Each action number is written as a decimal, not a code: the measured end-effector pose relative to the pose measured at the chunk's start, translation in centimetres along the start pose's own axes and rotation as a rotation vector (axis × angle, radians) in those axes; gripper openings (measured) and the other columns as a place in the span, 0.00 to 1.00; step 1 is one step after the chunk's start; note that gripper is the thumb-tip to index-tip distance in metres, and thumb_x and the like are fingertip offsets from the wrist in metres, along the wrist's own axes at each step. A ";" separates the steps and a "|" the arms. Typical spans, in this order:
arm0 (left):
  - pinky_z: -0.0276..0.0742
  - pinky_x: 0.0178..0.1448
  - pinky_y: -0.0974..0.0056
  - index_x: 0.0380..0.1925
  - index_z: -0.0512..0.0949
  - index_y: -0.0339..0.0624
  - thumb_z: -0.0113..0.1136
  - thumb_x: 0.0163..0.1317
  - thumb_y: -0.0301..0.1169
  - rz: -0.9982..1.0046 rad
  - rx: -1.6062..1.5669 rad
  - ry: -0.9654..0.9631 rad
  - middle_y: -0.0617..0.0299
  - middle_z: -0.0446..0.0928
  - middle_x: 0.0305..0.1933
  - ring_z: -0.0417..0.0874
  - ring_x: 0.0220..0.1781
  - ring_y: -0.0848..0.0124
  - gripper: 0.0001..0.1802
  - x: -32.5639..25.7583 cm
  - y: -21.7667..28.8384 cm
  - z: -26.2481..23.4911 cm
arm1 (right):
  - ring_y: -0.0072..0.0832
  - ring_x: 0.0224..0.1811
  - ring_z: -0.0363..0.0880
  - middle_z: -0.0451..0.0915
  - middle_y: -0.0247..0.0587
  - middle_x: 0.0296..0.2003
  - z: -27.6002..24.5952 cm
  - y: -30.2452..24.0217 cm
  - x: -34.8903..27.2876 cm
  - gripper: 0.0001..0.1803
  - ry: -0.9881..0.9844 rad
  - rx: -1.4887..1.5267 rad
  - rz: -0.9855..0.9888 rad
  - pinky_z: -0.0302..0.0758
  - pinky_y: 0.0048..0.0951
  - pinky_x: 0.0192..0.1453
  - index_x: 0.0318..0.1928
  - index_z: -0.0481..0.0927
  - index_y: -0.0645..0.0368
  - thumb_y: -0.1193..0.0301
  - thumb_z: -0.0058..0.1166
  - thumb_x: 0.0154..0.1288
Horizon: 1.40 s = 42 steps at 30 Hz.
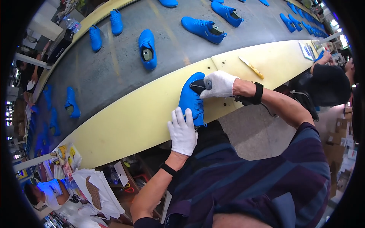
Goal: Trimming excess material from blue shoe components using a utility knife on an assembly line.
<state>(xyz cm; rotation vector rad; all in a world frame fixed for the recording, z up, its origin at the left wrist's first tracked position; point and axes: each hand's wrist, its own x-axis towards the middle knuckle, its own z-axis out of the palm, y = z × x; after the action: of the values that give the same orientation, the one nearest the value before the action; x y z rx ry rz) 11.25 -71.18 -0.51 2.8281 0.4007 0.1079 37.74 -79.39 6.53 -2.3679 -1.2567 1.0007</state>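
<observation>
A blue lace-up shoe (pixel 187 99) lies on the pale yellow ledge in front of me, its toe pointing away. My left hand (pixel 182 131), in a white glove, rests against the heel end with its fingers stretched out. In a matching glove, my right hand (pixel 220 84) is closed around a black, wedge-shaped tool with a grey rounded end (pixel 197 86). The black part touches the front of the shoe; its exact kind is hidden by the hand. To the right on the ledge lies a knife (pixel 251 67) with a yellowish handle.
Beyond the yellow ledge (pixel 125 117), a grey conveyor belt (pixel 114 68) carries several blue shoes, one nearby (pixel 147 49). Papers and a brown sole (pixel 93 192) are at lower left. A person in dark clothing (pixel 323 83) sits at right, another person (pixel 51 192) at lower left.
</observation>
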 end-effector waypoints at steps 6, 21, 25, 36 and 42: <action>0.66 0.73 0.40 0.77 0.58 0.33 0.82 0.46 0.35 -0.003 0.010 0.027 0.32 0.59 0.77 0.63 0.78 0.37 0.59 -0.6 -0.3 0.2 | 0.37 0.27 0.88 0.85 0.52 0.26 -0.1 -0.7 -0.4 0.27 -0.038 -0.002 0.038 0.83 0.39 0.35 0.35 0.87 0.66 0.50 0.76 0.61; 0.72 0.65 0.44 0.77 0.59 0.36 0.85 0.46 0.41 -0.012 0.025 0.037 0.34 0.62 0.76 0.67 0.76 0.41 0.61 0.3 -1.1 -0.6 | 0.41 0.28 0.87 0.87 0.56 0.28 -0.5 1.5 -0.4 0.31 0.008 -0.070 0.078 0.82 0.39 0.38 0.38 0.90 0.66 0.45 0.73 0.61; 0.72 0.65 0.44 0.77 0.59 0.36 0.84 0.46 0.40 -0.001 0.030 0.020 0.35 0.61 0.76 0.68 0.75 0.42 0.61 0.1 -1.3 -0.5 | 0.42 0.32 0.89 0.87 0.57 0.30 -0.5 2.5 -0.7 0.31 0.063 -0.125 0.009 0.83 0.39 0.41 0.38 0.90 0.66 0.45 0.73 0.62; 0.66 0.76 0.39 0.78 0.56 0.33 0.78 0.52 0.34 -0.058 -0.079 0.018 0.33 0.60 0.77 0.65 0.77 0.36 0.57 -0.1 -0.6 -0.9 | 0.33 0.23 0.84 0.84 0.44 0.21 -0.4 1.2 1.1 0.28 -0.010 0.001 -0.004 0.80 0.38 0.30 0.33 0.88 0.63 0.46 0.75 0.59; 0.69 0.70 0.38 0.78 0.58 0.38 0.82 0.49 0.40 -0.048 -0.036 0.062 0.35 0.61 0.77 0.65 0.78 0.39 0.59 -0.3 0.2 -0.7 | 0.46 0.34 0.88 0.88 0.59 0.33 -2.9 6.2 -1.7 0.33 0.073 -0.164 0.174 0.83 0.44 0.41 0.41 0.89 0.67 0.43 0.69 0.61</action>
<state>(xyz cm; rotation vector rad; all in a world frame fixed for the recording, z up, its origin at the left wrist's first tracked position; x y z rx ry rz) 10.93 -71.29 0.18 2.7829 0.4746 0.1911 42.96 -84.17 6.07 -2.6522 -1.1629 0.8798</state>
